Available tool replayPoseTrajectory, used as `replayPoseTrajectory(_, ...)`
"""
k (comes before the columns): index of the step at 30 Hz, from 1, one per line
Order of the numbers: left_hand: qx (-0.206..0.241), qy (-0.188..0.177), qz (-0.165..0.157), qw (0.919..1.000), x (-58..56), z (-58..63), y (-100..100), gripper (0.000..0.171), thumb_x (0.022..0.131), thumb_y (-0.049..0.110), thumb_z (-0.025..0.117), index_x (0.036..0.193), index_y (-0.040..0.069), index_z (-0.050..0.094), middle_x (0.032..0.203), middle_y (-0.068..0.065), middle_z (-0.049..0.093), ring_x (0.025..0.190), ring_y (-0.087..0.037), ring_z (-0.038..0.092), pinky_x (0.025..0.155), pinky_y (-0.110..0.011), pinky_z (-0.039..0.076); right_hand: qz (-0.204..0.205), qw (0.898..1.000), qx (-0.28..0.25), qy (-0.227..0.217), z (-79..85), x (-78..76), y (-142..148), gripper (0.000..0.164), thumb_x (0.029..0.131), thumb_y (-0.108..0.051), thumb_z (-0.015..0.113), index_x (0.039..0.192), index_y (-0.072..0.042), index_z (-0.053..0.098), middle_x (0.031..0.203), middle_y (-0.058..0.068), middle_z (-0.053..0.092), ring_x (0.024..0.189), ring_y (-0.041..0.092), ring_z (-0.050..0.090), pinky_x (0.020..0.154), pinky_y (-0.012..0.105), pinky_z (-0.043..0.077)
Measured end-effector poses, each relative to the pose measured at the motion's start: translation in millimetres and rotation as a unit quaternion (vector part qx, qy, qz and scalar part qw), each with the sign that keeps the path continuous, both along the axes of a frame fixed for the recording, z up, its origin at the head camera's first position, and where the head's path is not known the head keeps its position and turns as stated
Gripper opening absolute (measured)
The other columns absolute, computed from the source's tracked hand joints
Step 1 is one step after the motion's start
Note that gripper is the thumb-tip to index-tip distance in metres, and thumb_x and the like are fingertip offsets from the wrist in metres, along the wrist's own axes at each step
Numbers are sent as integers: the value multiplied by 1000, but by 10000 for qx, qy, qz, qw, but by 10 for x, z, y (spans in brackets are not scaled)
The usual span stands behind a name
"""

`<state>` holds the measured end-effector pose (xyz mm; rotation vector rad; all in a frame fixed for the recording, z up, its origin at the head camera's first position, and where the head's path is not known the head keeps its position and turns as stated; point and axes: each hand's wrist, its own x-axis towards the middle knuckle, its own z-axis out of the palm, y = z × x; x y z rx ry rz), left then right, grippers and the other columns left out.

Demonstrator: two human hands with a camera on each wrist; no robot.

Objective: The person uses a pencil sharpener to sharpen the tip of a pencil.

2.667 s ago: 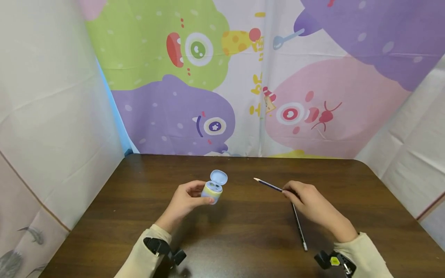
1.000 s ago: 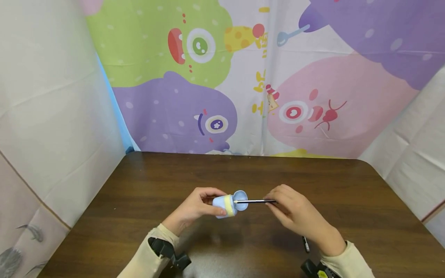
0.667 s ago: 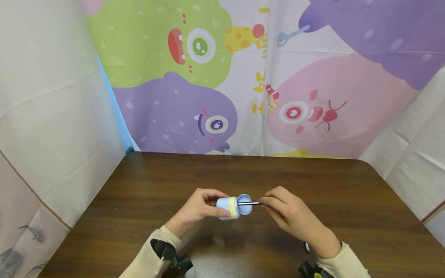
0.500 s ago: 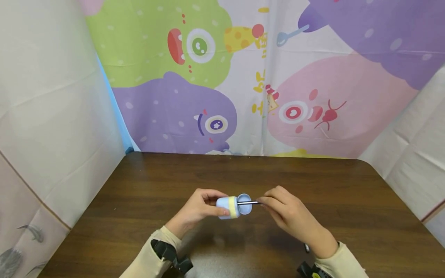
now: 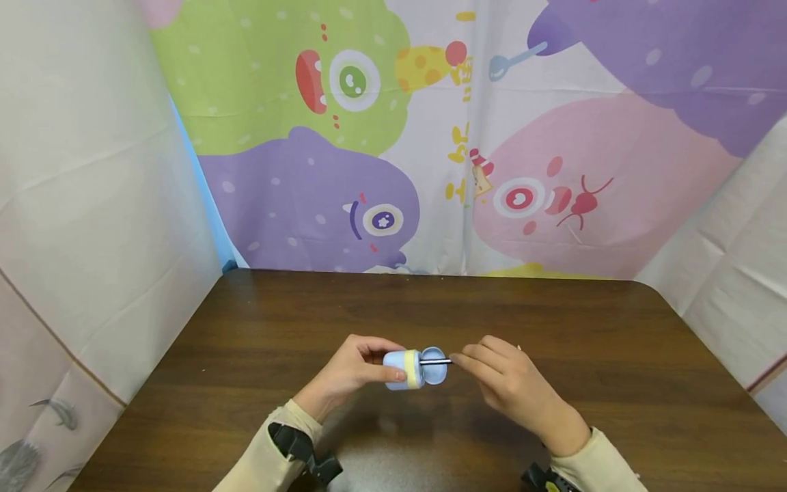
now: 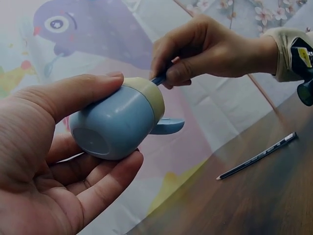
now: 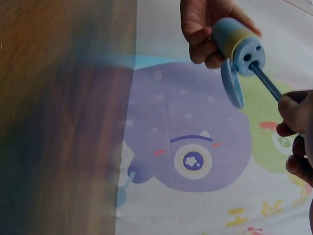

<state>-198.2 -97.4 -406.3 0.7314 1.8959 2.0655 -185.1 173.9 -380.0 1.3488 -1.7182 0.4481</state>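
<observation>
My left hand (image 5: 338, 376) grips a blue-and-yellow pencil sharpener (image 5: 396, 370) between thumb and fingers, above the table and tipped onto its side. Its round lid (image 7: 231, 87) hangs flipped back; the top has several holes. A dark pencil (image 7: 267, 84) has its end inside one of these holes. The right hand (image 5: 513, 383) pinches that pencil close to the sharpener, and the rest of the shaft is mostly behind the fingers. On the table lies a second dark pencil (image 6: 257, 156), apart from both hands, hidden in the head view.
A dark brown wooden table (image 5: 277, 307) spreads beneath both hands. Behind it hangs a curtain (image 5: 439, 225) with cartoon figures, and pale cloth (image 5: 92, 171) closes off the left and right sides.
The sharpener has turned from upright onto its side, towards the right hand. That hand has moved left, bringing the pencil into a hole, and its fingers now sit nearer the sharpener.
</observation>
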Motion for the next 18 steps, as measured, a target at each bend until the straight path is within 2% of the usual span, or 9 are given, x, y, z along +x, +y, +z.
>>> replayPoseTrajectory(5,22,73,-75,9999,1,-1,11,47,78,5,83,108,-24,61,86,0,70,73,-9,63,65,-21,52,92,9996,220,160,-1,3,19,32,97,6,38,102,6,70,88,6,64,70,20,53,62,27,45)
replayPoseTrajectory(8,4,94,-87,9999,5,-1,23,45,78,2,82,108,-24,61,86,1,70,73,-9,62,65,-21,52,189,9996,214,-30,-6,7,18,33,95,6,37,101,6,69,87,5,62,70,17,52,61,25,45)
replayPoseTrajectory(13,-1,159,-55,9999,21,10,47,42,77,-1,81,107,-24,62,86,0,70,72,-9,62,64,-21,52,435,9924,-31,-1149,-14,32,6,26,104,-6,45,99,2,69,83,0,62,67,9,51,60,18,44)
replayPoseTrajectory(16,-2,160,-50,9999,34,14,59,42,77,-1,81,107,-23,62,86,0,70,71,-9,62,63,-21,52,338,9831,-138,-1793,-16,63,1,25,105,-16,50,97,-3,70,80,-3,62,63,3,47,56,14,40)
replayPoseTrajectory(18,-5,155,-64,9999,39,11,68,42,76,-1,81,107,-23,62,86,1,70,71,-9,62,62,-21,52,223,9761,-187,-2155,-13,89,2,18,103,-12,55,95,-5,70,78,-3,64,60,0,45,53,12,38)
